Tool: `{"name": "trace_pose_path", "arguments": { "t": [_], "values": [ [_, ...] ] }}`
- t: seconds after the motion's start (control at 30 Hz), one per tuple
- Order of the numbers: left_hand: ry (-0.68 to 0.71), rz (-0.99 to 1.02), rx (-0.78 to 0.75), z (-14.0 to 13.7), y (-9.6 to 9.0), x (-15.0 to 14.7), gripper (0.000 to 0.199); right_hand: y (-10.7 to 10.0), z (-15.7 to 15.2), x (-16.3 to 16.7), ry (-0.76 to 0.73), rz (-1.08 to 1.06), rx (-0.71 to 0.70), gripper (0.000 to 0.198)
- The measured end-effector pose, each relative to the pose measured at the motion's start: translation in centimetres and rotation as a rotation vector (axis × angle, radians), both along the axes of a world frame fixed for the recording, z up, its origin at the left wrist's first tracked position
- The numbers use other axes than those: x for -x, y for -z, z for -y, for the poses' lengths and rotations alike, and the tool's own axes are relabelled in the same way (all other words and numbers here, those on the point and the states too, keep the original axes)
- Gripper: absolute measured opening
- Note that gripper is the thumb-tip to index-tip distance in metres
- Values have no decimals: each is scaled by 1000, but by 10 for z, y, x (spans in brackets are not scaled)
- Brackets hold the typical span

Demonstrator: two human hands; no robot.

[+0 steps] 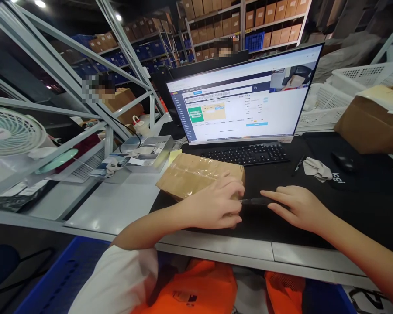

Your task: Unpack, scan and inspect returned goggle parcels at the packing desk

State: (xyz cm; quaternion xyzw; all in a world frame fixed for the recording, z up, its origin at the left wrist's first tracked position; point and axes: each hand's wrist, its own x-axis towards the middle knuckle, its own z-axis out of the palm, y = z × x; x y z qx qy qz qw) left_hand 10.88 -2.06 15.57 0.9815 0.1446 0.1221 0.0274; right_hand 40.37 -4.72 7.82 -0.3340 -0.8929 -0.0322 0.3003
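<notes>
A brown cardboard box [193,174] with shiny clear tape across its top rests on the black desk mat, tilted in my view. My left hand [221,200] lies over its near right corner, fingers curled round the end. From there a thin, dark, translucent strip [253,201] stretches rightward; whether it is tape I cannot tell. My right hand [293,205] is at the strip's other end, which runs in between its index finger and thumb. The curled fingers of that hand are partly hidden.
Behind the box stand a keyboard [249,152] and a lit monitor [236,100]. To the right lie a pen [298,165], a crumpled cloth [317,169], a mouse [343,162] and a larger brown package [373,120]. A grey tray [153,152] and metal frame [109,139] are left. Other people are beyond.
</notes>
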Motion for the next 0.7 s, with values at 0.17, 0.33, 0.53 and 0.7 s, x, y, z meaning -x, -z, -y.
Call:
{"name": "trace_pose_path", "arguments": {
  "t": [0.17,0.33,0.53,0.7],
  "values": [
    [9,61,-83,4,9,3,22,-5,-7,-8,-39,17,-38,30],
    [8,120,-172,3,13,4,24,-14,-10,-6,-23,74,-37,30],
    [21,185,-349,5,19,4,29,-27,-1,11,64,160,-118,31],
    [14,173,-353,9,22,5,32,-19,-48,-46,350,236,-237,37]
  ]
}}
